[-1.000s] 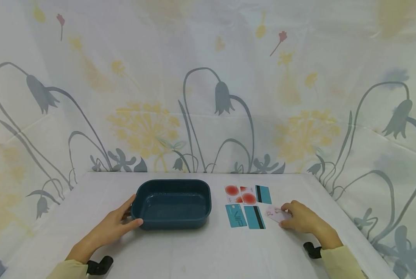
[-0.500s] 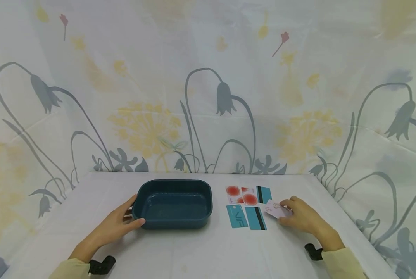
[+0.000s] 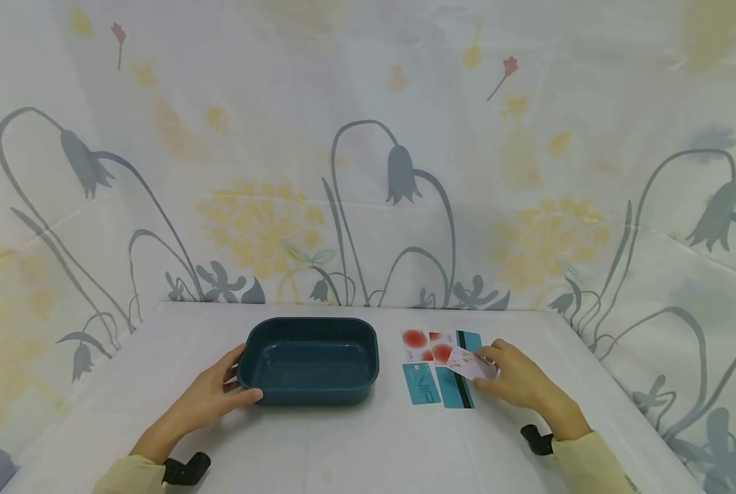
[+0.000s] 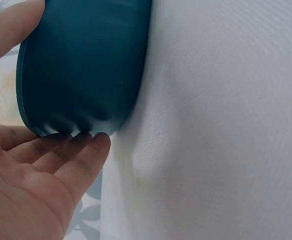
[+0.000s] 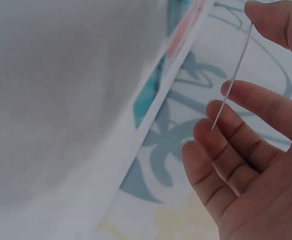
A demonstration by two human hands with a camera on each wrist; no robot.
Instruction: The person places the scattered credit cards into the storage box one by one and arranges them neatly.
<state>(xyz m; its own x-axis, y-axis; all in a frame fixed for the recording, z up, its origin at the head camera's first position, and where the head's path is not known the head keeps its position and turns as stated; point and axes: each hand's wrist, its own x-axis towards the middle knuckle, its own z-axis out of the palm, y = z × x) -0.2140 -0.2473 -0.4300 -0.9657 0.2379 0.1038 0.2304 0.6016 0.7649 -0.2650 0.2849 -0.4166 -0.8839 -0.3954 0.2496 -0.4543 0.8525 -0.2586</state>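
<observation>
My left hand point(image 3: 210, 398) holds the left end of a dark teal rectangular dish point(image 3: 309, 396). Its thumb lies at the front corner, and in the left wrist view the fingertips point(image 4: 102, 140) press against the end wall. The right hand point(image 3: 516, 377) pinches a pale pink-and-white card point(image 3: 466, 363) by its edge, raised above the other cards. That card point(image 5: 234, 70) appears edge-on between thumb and fingers in the right wrist view. Beneath it lie a teal striped card point(image 3: 450, 391) and a red-patterned card point(image 3: 440, 338), both partly covered.
Left of those lie a teal VIP card point(image 3: 421, 384) and another red-circled card point(image 3: 413, 343). A second teal striped card point(image 3: 471, 338) sits at the back right of the group. White cloth point(image 3: 318, 446) covers the table, and a flower-printed curtain point(image 3: 368, 226) hangs behind.
The right hand has lifted the pink-and-white card off the cloth and carried it left, over the other cards. My left hand stays at the dish.
</observation>
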